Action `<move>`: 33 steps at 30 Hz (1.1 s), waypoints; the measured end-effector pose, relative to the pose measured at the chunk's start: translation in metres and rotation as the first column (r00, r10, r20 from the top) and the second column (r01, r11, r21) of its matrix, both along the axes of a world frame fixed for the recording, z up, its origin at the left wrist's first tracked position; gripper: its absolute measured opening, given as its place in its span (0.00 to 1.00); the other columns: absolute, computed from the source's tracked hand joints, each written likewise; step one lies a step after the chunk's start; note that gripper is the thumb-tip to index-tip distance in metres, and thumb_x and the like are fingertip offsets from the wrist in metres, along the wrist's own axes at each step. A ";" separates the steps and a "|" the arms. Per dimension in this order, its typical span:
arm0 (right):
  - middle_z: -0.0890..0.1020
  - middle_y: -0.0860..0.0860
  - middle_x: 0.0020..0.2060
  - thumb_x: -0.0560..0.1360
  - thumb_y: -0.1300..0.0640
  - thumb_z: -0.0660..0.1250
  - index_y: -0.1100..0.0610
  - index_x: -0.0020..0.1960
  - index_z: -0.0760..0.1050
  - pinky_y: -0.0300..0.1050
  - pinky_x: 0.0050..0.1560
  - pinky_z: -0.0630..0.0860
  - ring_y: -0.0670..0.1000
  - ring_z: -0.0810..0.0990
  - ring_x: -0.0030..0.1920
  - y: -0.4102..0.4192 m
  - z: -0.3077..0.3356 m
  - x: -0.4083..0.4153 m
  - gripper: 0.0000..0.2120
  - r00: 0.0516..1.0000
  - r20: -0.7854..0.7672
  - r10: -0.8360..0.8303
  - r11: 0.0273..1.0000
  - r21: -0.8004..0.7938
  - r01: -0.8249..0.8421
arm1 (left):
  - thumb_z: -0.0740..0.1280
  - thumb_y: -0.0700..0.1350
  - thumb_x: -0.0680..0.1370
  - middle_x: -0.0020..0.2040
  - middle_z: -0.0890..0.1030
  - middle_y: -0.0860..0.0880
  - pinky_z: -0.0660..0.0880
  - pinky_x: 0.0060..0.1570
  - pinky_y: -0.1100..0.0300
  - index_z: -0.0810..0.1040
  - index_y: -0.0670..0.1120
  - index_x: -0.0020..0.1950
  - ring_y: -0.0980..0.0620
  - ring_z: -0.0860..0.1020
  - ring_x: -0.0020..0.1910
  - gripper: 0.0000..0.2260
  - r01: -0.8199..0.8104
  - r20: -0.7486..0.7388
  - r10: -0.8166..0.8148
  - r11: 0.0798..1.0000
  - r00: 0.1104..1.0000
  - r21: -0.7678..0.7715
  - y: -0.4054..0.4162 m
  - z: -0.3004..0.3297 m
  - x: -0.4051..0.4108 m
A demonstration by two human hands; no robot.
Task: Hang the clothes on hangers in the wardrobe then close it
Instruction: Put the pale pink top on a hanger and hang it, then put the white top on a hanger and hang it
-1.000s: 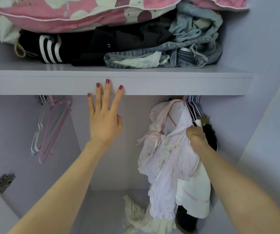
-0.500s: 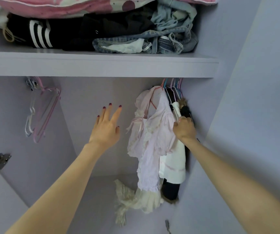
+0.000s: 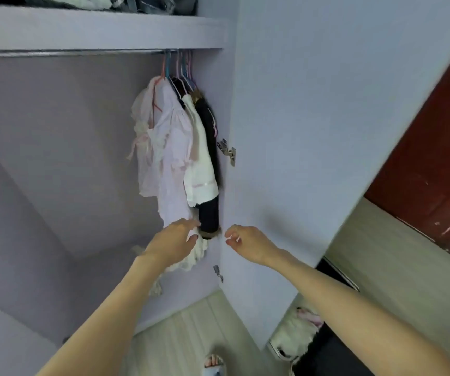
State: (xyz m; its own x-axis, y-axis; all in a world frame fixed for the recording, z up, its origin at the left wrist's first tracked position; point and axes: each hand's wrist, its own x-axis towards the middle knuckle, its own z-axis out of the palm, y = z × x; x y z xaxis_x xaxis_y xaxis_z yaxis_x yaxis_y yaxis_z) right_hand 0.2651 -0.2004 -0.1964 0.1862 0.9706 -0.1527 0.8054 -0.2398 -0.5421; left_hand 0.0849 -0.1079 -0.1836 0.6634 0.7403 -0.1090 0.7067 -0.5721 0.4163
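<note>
Head view. Wardrobe (image 3: 55, 158) interior in pale lilac, its right door (image 3: 326, 131) swung open, with two metal hinges (image 3: 227, 151) on the inner edge. Shelf (image 3: 96, 31) across the top carries folded clothing, only partly in frame. Rail (image 3: 69, 52) runs just beneath the shelf; a cluster of pink and blue hangers (image 3: 180, 69) hooks over its right end. Clothes hang from them, pressed together against the right wall: a pale pink ruffled blouse (image 3: 164, 147) outermost on the left, a white garment (image 3: 200, 169) beside it, and a black garment (image 3: 209, 210) nearest the wall, whose lower end shows a brown furry trim.

Left hand (image 3: 173, 242) reaches in below the pink blouse, fingers (image 3: 191, 222) loosely spread and lightly bent, touching the white lacy fabric (image 3: 194, 256) that hangs at the bottom of the clothes; whether they grip it cannot be told. Right hand (image 3: 248, 242) sits just beside the black garment's lower end, near the door's inner edge, fingers (image 3: 230, 232) loosely curled and holding nothing.

Light wooden floor (image 3: 191, 335) lies below the wardrobe. A basket (image 3: 294, 337) holding white and pink laundry stands on it behind the open door. A slippered foot (image 3: 213, 362) shows at the bottom edge. A dark red door (image 3: 435, 158) stands at far right.
</note>
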 end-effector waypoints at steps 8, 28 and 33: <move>0.79 0.52 0.57 0.79 0.54 0.60 0.57 0.61 0.75 0.42 0.54 0.73 0.52 0.77 0.55 -0.157 -0.061 0.052 0.13 0.976 -0.088 -0.201 0.952 -0.253 0.173 | 0.57 0.46 0.81 0.60 0.77 0.49 0.70 0.59 0.58 0.71 0.49 0.66 0.51 0.75 0.58 0.14 0.268 -0.083 -0.281 0.953 0.956 -0.140 -0.112 -0.057 0.075; 0.78 0.54 0.58 0.81 0.52 0.55 0.56 0.64 0.70 0.50 0.52 0.73 0.57 0.77 0.57 -0.243 -0.295 0.354 0.15 0.953 0.106 -0.284 0.846 -0.441 0.301 | 0.58 0.41 0.79 0.62 0.75 0.46 0.70 0.61 0.56 0.72 0.45 0.65 0.48 0.73 0.61 0.14 0.219 -0.194 -0.347 0.848 0.918 -0.482 -0.197 -0.338 0.358; 0.80 0.52 0.55 0.81 0.51 0.55 0.55 0.63 0.71 0.51 0.53 0.75 0.56 0.79 0.54 -0.238 -0.424 0.373 0.14 0.955 0.069 -0.289 0.828 -0.482 0.286 | 0.60 0.39 0.78 0.62 0.75 0.44 0.69 0.59 0.58 0.72 0.44 0.64 0.47 0.74 0.59 0.15 0.038 -0.222 -0.183 0.845 0.958 -0.533 -0.185 -0.478 0.385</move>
